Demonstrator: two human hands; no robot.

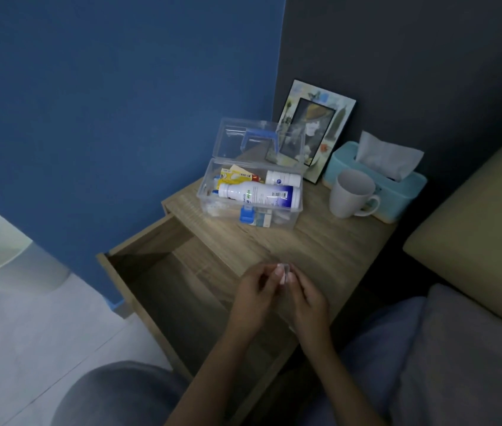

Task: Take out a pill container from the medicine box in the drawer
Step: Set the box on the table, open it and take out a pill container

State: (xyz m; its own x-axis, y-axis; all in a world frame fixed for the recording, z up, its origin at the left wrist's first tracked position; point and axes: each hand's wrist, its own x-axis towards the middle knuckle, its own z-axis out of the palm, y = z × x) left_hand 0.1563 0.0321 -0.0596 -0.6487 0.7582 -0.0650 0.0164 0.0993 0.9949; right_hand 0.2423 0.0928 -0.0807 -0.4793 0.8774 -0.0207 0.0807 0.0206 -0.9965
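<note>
While both hands pinch it, the pill container (285, 272) hangs over the open drawer (163, 290).
Your left hand (251, 295) and right hand (306, 298) close fingertips only; a slip drops it inside.

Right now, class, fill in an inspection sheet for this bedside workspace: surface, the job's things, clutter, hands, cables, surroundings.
Surface: wooden nightstand top, dimly lit; drawer pulled open, looks bare inside.
Job's things: clear medicine box on the top, lid up, bottles and packets inside; small clear pill container held over the front edge.
Clutter: white mug, teal tissue box, picture frame leaning on the wall.
Hands: left hand and right hand together on the container.
Cables: nothing seen.
Surroundings: blue wall, pale floor, bedding at right.
</note>
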